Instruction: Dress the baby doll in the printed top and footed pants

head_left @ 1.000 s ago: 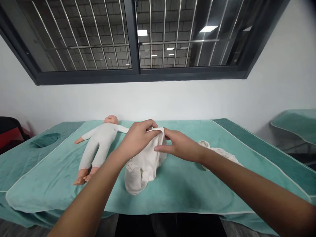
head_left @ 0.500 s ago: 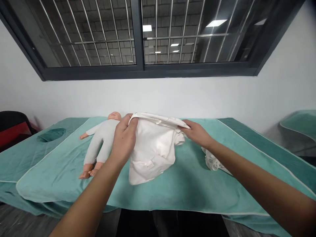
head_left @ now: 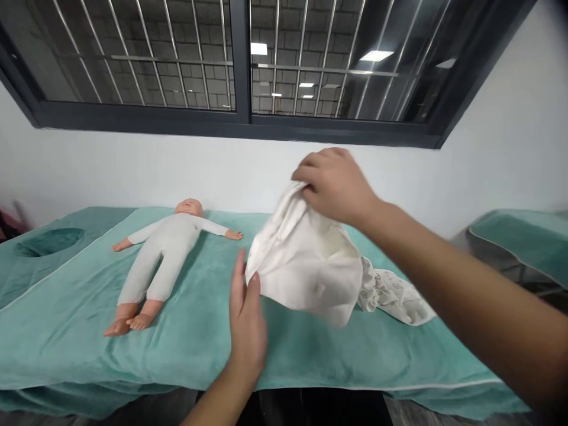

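Head view: right hand (head_left: 335, 184) pinches the top of a white garment (head_left: 310, 257), raised above the green cover (head_left: 310, 364); left hand (head_left: 248, 322) at the garment's lower left corner, thumb and fingers either side, cannot tell if gripping; doll (head_left: 171, 242) lies left, patterned garment (head_left: 399, 296) right

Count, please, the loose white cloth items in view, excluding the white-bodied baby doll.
2: a white cloth garment, held up by the bare right hand; a crumpled, white patterned cloth item, on the soft green bed cover, to the garment's right. Folds may hide more.
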`<state>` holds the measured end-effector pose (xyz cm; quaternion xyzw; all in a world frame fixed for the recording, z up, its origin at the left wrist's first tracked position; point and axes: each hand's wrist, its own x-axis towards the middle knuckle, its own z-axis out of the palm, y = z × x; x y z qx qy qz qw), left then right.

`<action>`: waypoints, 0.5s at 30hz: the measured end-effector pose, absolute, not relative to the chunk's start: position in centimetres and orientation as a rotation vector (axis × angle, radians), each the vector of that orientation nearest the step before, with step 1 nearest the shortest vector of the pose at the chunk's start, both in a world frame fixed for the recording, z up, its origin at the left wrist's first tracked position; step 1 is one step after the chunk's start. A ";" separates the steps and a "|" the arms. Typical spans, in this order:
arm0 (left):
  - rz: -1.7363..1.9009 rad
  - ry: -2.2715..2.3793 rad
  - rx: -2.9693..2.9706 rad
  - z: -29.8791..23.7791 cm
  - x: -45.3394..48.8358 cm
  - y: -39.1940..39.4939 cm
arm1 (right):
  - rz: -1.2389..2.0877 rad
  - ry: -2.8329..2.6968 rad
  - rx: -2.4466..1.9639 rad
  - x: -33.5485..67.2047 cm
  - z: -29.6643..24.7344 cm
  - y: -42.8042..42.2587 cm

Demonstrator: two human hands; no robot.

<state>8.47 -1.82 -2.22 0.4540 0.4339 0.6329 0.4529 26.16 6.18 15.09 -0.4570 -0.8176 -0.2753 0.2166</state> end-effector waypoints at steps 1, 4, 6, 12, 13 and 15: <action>1.731 1.170 1.206 -3.1 8.2 -2.2 | -0.764 -2.319 -1.227 24.3 13.9 6.4; 2.171 1.226 1.626 -5.6 6.9 -2.7 | -0.646 -2.493 -1.049 19.3 9.0 7.2; 2.072 1.096 2.061 -6.8 6.0 -2.4 | -0.437 -2.543 -0.994 18.0 5.7 7.6; 1.280 1.219 2.422 -8.2 4.8 3.5 | 0.298 -2.337 -1.703 24.1 -1.0 9.3; 1.159 1.276 2.432 -8.0 5.0 5.0 | 0.362 -2.344 -1.755 25.2 -1.9 9.4; 0.757 1.292 2.530 -7.7 5.5 7.8 | 0.447 -2.380 -1.800 26.5 -3.7 9.3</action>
